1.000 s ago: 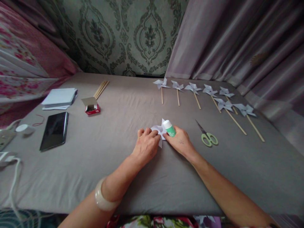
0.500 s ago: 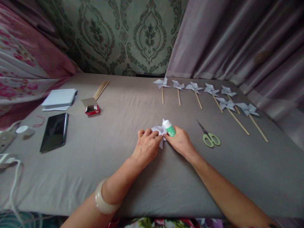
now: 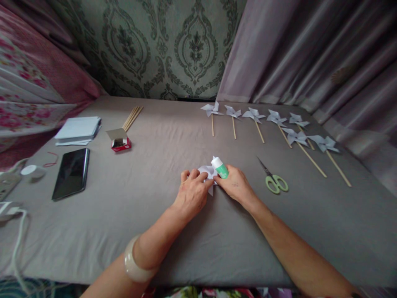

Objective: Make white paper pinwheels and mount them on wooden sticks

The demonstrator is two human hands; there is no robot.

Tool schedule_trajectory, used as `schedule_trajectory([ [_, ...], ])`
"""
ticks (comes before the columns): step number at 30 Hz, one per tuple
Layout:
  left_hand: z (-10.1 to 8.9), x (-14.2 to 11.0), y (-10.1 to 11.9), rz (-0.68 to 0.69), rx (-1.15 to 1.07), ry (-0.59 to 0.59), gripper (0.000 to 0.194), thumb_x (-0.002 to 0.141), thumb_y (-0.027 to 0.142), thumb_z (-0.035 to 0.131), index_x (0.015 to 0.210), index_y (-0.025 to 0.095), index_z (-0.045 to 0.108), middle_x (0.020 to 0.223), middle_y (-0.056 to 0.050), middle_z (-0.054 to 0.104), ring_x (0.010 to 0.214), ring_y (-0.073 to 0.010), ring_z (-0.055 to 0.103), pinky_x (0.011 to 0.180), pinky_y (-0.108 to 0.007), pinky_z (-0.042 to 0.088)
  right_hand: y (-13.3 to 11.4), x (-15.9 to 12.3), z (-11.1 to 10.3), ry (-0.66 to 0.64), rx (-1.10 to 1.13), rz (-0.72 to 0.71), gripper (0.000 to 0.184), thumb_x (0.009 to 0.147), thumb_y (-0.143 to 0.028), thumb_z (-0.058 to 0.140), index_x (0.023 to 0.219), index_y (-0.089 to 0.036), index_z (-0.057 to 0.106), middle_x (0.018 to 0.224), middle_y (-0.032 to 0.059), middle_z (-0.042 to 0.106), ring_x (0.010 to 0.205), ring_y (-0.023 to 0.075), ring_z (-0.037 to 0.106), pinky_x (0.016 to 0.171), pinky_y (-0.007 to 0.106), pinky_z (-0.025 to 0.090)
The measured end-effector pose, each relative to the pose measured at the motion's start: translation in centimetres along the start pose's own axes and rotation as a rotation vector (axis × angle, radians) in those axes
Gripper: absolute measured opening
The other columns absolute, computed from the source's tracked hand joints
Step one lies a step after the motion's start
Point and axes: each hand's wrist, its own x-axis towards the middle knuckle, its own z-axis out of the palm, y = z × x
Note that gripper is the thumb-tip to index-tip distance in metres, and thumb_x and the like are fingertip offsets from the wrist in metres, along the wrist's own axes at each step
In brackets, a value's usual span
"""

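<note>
A white paper pinwheel [image 3: 205, 169] without a visible stick lies on the cloth in front of me, partly covered by my fingers. My left hand [image 3: 192, 191] presses its fingers on the paper from the left. In my right hand [image 3: 235, 182] is a green and white glue stick [image 3: 221, 169], tilted with its white end up and to the left. The right thumb and fingertips also touch the paper's edge. The undersides of both hands are hidden.
Green-handled scissors [image 3: 275, 182] lie to the right. Several finished pinwheels [image 3: 254, 114] on sticks rest at the back right. On the left are a phone [image 3: 71, 174], a stack of paper [image 3: 77, 128], an opened red box [image 3: 120, 144], wooden sticks [image 3: 132, 117] and a power strip [image 3: 8, 184].
Almost nothing differs. The glue stick and fingers have shifted very slightly on the paper; both hands keep their places.
</note>
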Motion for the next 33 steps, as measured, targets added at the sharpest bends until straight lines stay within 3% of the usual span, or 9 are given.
schedule_trajectory([
  [9,0.3,-0.1,0.0,0.03,0.047,0.037,0.026,0.09,0.017,0.045,0.105,0.024,0.064,0.098,-0.006,0.063,0.094,-0.0229,0.048,0.086,-0.041,0.03,-0.2,-0.1,0.0,-0.001,-0.025,-0.033,0.019,0.075,-0.03,0.064,0.088,-0.017,0.064,0.078,0.0082,0.069,0.069,0.0191,0.061,0.057,0.025,0.035],
  [20,-0.3,0.0,0.4,0.04,0.079,0.027,0.024,0.09,0.016,0.045,0.099,0.023,0.066,0.094,-0.006,0.064,0.093,-0.024,0.047,0.085,-0.042,0.028,2.4,-0.8,-0.6,0.141,0.272,-0.156,0.021,0.076,-0.038,0.058,0.078,-0.017,0.062,0.067,0.0032,0.064,0.062,0.0165,0.056,0.058,0.025,0.039],
  [33,-0.1,-0.1,0.5,0.035,0.082,0.014,0.024,0.091,0.016,0.043,0.099,0.021,0.065,0.096,-0.006,0.064,0.095,-0.0241,0.047,0.087,-0.042,0.028,2.0,-1.3,-0.2,0.096,0.146,-0.357,0.012,0.077,-0.031,0.058,0.076,-0.019,0.059,0.065,0.0024,0.064,0.059,0.0158,0.057,0.055,0.023,0.034],
])
